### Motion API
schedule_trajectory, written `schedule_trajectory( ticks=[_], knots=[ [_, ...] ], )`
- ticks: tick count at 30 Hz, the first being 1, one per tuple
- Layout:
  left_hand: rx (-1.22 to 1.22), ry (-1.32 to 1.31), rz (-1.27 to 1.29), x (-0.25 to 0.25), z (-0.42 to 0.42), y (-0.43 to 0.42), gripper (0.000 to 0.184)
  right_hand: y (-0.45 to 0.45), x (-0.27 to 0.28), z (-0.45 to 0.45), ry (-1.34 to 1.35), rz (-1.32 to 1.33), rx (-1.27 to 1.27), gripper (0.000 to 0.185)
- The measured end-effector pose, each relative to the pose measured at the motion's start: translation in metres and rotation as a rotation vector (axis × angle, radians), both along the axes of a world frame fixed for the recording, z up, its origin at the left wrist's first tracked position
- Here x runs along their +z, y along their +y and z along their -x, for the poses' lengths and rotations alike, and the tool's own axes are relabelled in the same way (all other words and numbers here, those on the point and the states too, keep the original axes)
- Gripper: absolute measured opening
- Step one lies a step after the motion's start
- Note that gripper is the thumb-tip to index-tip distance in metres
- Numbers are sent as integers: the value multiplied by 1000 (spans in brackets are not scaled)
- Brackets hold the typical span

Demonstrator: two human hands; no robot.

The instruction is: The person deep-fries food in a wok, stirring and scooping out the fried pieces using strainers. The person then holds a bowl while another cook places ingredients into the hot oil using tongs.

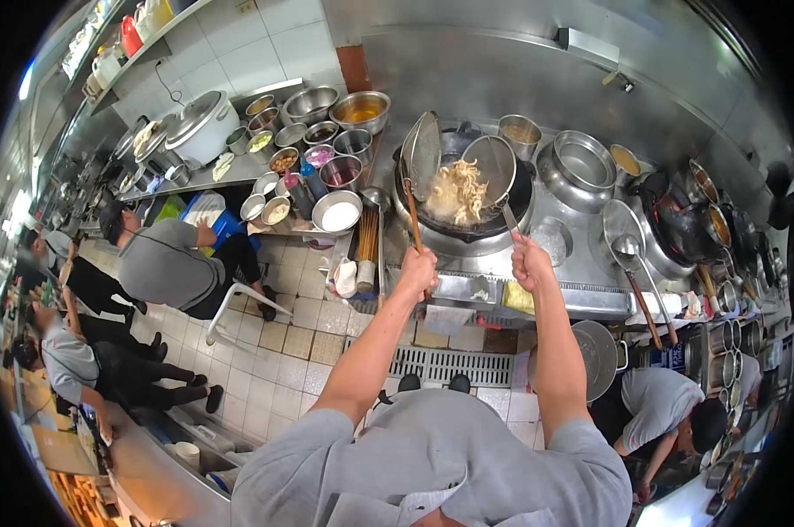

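Observation:
My left hand [418, 272] is closed around the wooden handle of a mesh strainer [421, 154], which is tilted on edge over the left side of the wok [520, 209]. My right hand [531, 262] grips the metal handle of a second mesh skimmer [495, 162], tipped up at the wok's right side. Between the two lie pale golden fried strips of food [458, 189] over bubbling oil. Part of the wok's inside is hidden by the strainers and food.
Left of the stove stand many metal bowls of ingredients, including a bowl of white powder [337, 212] and a bowl of orange liquid [360, 109]. A metal pot [581, 162] and another strainer [623, 227] are at right. Several people are nearby, one bending at lower right [665, 400].

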State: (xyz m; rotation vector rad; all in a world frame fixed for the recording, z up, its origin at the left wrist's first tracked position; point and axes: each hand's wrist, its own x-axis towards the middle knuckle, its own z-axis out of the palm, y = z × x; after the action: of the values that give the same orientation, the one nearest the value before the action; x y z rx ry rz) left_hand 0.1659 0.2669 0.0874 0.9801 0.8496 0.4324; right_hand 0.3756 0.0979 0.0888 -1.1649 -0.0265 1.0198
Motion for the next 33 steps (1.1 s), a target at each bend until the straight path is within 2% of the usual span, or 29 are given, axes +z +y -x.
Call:
schedule_trajectory(
  ticks=[3, 9, 16, 17, 20, 24, 27, 30, 33],
  knots=[
    [8, -104, 128, 3, 4, -4, 17, -15, 19, 6, -77, 56, 20, 47],
    [11, -390, 456, -2, -8, -39, 10, -3, 25, 29, -295, 163, -14, 48],
    [20, -499, 585, -10, -26, -29, 10, 15, 44, 53, -819, 515, 3, 42],
    [24, -492, 579, -8, -25, -27, 9, 16, -6, 22, -1118, 543, -30, 42],
    [7, -468, 548, -14, -21, -19, 11, -9, 18, 26, -1318, 480, -57, 44],
    [12, -444, 509, -9, -12, -13, 16, -63, 72, 58, -1267, 504, 27, 41],
    [16, -439, 515, -14, -11, -9, 17, -68, 76, 82, -1213, 700, 121, 43],
    [9, -424, 534, -14, -14, -9, 18, -39, 24, 64, -1244, 784, 228, 43],
    [18, -417, 522, -12, -16, -12, 17, -12, -12, 31, -1177, 679, 83, 42]
  ],
)
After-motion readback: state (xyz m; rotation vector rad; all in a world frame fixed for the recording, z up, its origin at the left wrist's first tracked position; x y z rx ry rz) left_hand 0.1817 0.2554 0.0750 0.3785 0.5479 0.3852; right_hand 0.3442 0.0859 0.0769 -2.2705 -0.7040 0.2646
